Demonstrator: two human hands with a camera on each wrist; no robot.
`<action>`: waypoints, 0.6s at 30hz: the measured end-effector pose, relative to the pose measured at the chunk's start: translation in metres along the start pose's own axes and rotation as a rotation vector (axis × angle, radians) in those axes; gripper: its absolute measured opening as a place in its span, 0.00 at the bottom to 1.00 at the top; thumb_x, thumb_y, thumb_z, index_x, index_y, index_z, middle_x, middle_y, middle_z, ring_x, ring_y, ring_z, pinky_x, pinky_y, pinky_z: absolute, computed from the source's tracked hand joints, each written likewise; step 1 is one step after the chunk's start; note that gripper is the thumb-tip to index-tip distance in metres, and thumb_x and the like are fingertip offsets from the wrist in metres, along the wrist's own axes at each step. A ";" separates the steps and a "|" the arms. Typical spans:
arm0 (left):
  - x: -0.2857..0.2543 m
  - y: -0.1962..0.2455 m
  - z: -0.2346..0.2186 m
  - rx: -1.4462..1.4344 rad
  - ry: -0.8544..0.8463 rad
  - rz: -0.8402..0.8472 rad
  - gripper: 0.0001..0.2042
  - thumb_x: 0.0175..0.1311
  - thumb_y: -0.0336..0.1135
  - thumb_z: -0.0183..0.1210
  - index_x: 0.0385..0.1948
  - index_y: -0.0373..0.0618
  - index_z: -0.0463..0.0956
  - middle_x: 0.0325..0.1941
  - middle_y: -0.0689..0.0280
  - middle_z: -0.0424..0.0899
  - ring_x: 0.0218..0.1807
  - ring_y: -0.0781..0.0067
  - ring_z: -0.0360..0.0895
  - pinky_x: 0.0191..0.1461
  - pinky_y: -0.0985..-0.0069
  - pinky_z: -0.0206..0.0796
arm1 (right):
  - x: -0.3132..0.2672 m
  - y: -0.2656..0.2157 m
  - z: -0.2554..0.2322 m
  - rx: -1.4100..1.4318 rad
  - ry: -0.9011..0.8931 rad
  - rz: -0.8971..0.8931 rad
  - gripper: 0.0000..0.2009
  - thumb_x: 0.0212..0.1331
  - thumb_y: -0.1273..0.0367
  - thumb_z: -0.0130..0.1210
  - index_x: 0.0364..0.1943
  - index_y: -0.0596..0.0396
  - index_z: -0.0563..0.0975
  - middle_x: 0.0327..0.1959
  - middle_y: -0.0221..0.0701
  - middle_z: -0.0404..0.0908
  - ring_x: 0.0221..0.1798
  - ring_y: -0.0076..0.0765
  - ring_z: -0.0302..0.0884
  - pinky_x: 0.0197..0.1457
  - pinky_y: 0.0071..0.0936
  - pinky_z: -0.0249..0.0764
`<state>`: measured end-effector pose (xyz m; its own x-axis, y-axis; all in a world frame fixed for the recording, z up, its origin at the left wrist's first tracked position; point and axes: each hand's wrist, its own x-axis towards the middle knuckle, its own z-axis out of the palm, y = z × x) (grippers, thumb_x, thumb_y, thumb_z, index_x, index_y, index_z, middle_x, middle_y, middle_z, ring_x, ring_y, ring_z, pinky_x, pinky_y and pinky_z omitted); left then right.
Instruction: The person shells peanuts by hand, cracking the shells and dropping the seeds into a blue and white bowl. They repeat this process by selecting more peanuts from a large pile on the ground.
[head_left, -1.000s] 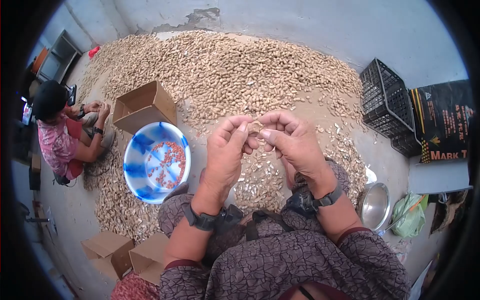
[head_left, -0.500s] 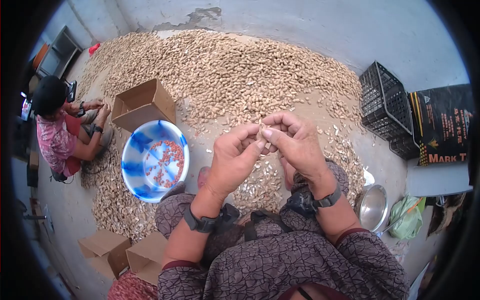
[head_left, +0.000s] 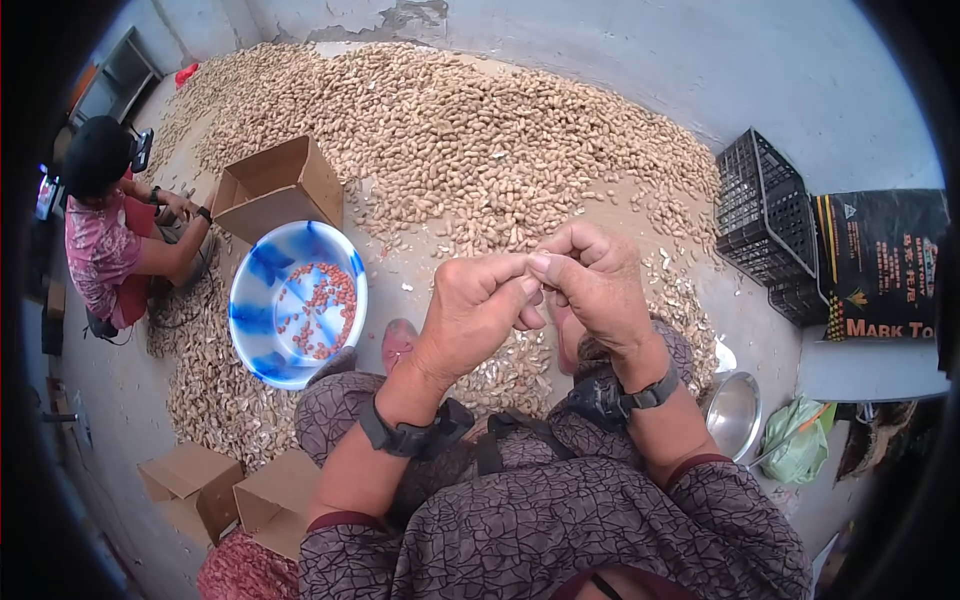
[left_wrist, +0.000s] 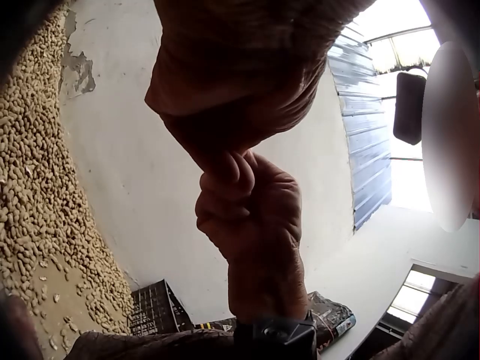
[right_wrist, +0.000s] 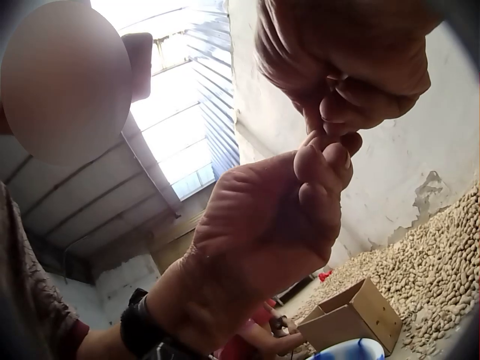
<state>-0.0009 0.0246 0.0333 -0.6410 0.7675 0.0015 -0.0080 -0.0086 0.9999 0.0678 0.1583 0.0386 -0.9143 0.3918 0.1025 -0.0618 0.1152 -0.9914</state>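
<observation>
My left hand [head_left: 470, 310] and right hand [head_left: 600, 290] meet in front of my lap, fingers curled and thumb tips almost together. Between their fingertips they pinch a peanut, which the fingers now hide. The right wrist view shows the left hand's fingers [right_wrist: 319, 169] bent up against the right hand. Below them, broken peanut shells [head_left: 505, 385] lie on the floor between my feet. Left of my hands stands a blue-and-white basin [head_left: 262, 345] with reddish peanut kernels [head_left: 330, 300] in it.
A large heap of unshelled peanuts [head_left: 450, 140] spreads along the wall. An open cardboard box [head_left: 285, 190] stands behind the basin; another person [head_left: 110, 240] crouches at left. Black crates [head_left: 765, 210], a printed sack [head_left: 885, 265] and a metal bowl [head_left: 735, 415] are at right.
The peanut, visible between the fingertips earlier, is now covered by them. The thumbs have moved closer together. The head view has shifted slightly, and the other person's hands have lowered.
</observation>
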 end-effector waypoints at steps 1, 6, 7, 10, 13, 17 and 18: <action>0.001 -0.005 -0.001 -0.042 -0.012 0.009 0.08 0.57 0.24 0.50 0.36 0.33 0.76 0.23 0.66 0.78 0.24 0.81 0.76 0.28 0.85 0.69 | 0.000 -0.001 0.000 0.054 -0.007 0.047 0.03 0.48 0.76 0.54 0.21 0.61 0.73 0.19 0.27 0.74 0.21 0.16 0.70 0.21 0.14 0.65; 0.001 -0.004 -0.004 -0.190 -0.005 0.037 0.09 0.58 0.27 0.50 0.35 0.34 0.77 0.21 0.65 0.77 0.22 0.80 0.75 0.26 0.85 0.68 | -0.001 -0.002 0.002 0.229 -0.008 0.151 0.03 0.51 0.74 0.53 0.24 0.59 0.73 0.19 0.27 0.74 0.20 0.13 0.68 0.20 0.11 0.63; 0.001 -0.006 -0.004 -0.242 0.001 0.004 0.09 0.58 0.28 0.50 0.35 0.33 0.76 0.22 0.65 0.77 0.22 0.80 0.75 0.26 0.85 0.68 | -0.002 -0.002 0.004 0.238 -0.011 0.140 0.03 0.52 0.73 0.52 0.25 0.59 0.73 0.19 0.26 0.74 0.20 0.12 0.67 0.20 0.10 0.62; -0.001 -0.010 -0.004 -0.383 0.019 -0.052 0.09 0.59 0.28 0.50 0.32 0.32 0.76 0.22 0.65 0.77 0.21 0.81 0.74 0.25 0.85 0.67 | -0.004 -0.003 0.007 0.254 -0.007 0.132 0.03 0.52 0.73 0.52 0.26 0.59 0.73 0.20 0.26 0.74 0.19 0.11 0.66 0.20 0.09 0.62; 0.000 -0.014 -0.004 -0.513 0.031 -0.083 0.09 0.59 0.29 0.49 0.29 0.33 0.76 0.21 0.65 0.77 0.20 0.82 0.73 0.24 0.85 0.66 | -0.004 -0.003 0.007 0.251 0.001 0.125 0.04 0.52 0.73 0.52 0.26 0.59 0.73 0.20 0.26 0.74 0.18 0.11 0.65 0.19 0.09 0.61; -0.001 -0.016 -0.001 -0.676 0.057 -0.129 0.09 0.59 0.30 0.49 0.29 0.34 0.75 0.21 0.65 0.77 0.19 0.82 0.71 0.23 0.87 0.64 | -0.005 -0.004 0.010 0.216 0.015 0.100 0.04 0.52 0.73 0.52 0.27 0.59 0.73 0.19 0.26 0.74 0.18 0.11 0.64 0.19 0.09 0.60; -0.001 -0.017 0.000 -0.679 0.063 -0.129 0.09 0.59 0.30 0.49 0.29 0.34 0.75 0.21 0.65 0.77 0.19 0.82 0.71 0.23 0.87 0.64 | -0.005 -0.003 0.011 0.214 0.010 0.103 0.04 0.52 0.73 0.52 0.27 0.59 0.73 0.19 0.26 0.74 0.18 0.11 0.64 0.19 0.09 0.60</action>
<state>-0.0004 0.0236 0.0161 -0.6457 0.7511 -0.1377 -0.5524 -0.3350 0.7633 0.0680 0.1458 0.0406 -0.9163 0.4005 -0.0004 -0.0528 -0.1217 -0.9912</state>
